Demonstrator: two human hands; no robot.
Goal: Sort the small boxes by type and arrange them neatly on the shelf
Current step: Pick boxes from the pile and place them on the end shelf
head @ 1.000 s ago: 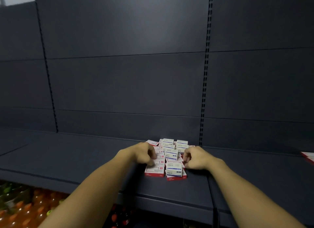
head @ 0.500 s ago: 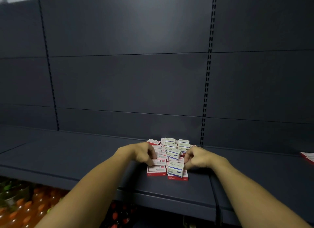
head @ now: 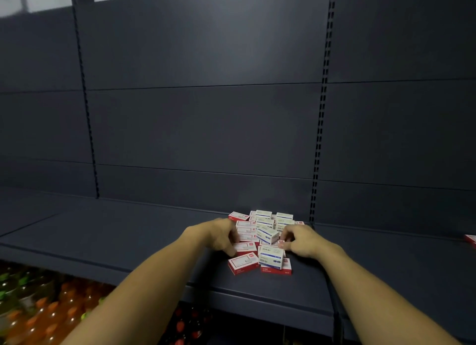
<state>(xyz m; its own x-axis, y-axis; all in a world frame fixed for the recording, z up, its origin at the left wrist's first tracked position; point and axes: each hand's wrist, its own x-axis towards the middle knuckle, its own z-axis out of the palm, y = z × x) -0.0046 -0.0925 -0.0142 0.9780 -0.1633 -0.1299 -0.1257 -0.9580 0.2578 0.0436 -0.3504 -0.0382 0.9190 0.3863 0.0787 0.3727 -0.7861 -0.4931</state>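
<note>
A loose pile of small boxes (head: 265, 228) lies on the dark grey shelf (head: 128, 236), near a slotted upright. Two kinds show: red-and-white boxes (head: 243, 263) and white boxes with blue bands (head: 270, 256). My left hand (head: 219, 235) rests against the pile's left side, fingers curled down onto the red-and-white boxes. My right hand (head: 300, 241) presses the pile's right side, fingertips touching boxes there. A tilted blue-banded box (head: 268, 235) sits between both hands. Whether either hand grips a box is hidden by the curled fingers.
Another red-and-white box (head: 470, 239) lies at the far right edge of the shelf. Below the shelf at the lower left stand rows of bottles with orange and green caps (head: 38, 311). The shelf's back panel (head: 206, 128) rises behind the pile.
Both hands have stayed at the sides of the pile. The front boxes have shifted slightly, and the view has drifted a little.
</note>
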